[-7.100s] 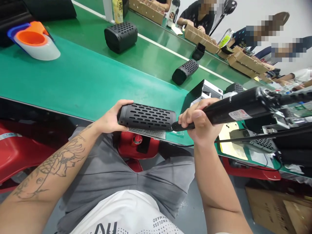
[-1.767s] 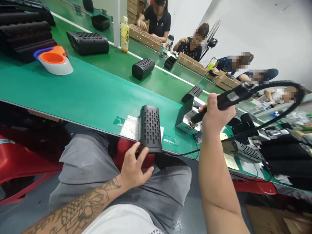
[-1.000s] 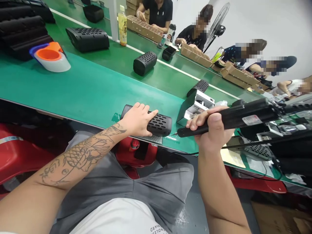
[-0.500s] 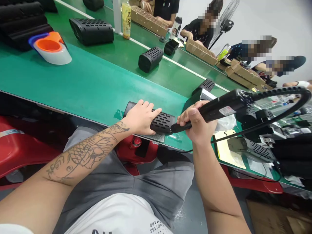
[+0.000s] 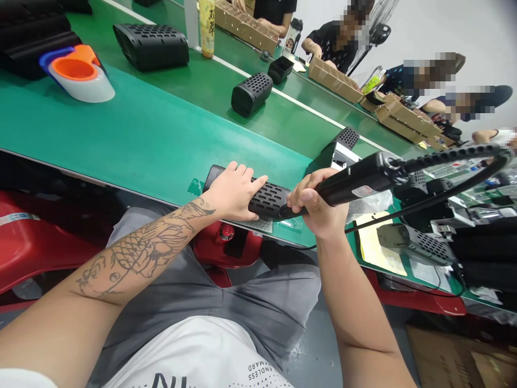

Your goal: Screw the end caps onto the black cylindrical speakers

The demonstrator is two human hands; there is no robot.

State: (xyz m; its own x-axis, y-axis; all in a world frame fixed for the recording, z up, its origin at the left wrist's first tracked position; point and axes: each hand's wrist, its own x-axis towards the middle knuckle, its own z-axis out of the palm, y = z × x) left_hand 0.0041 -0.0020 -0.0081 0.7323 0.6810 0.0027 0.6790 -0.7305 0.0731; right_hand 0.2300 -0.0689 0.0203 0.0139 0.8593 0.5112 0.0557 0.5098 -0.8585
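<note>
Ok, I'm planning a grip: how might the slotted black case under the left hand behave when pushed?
The case looks stiff, showing no dent beside the left hand. Being round-edged, it could rock slightly. Its slots probably make it less slippery.

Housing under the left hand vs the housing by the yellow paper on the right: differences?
The held housing is black; the other housing is grey. The left hand lies across the held housing; no hand touches the other housing. The black tool in the right hand points at the held housing's right end, away from the other housing. Both have rows of openings.
</note>
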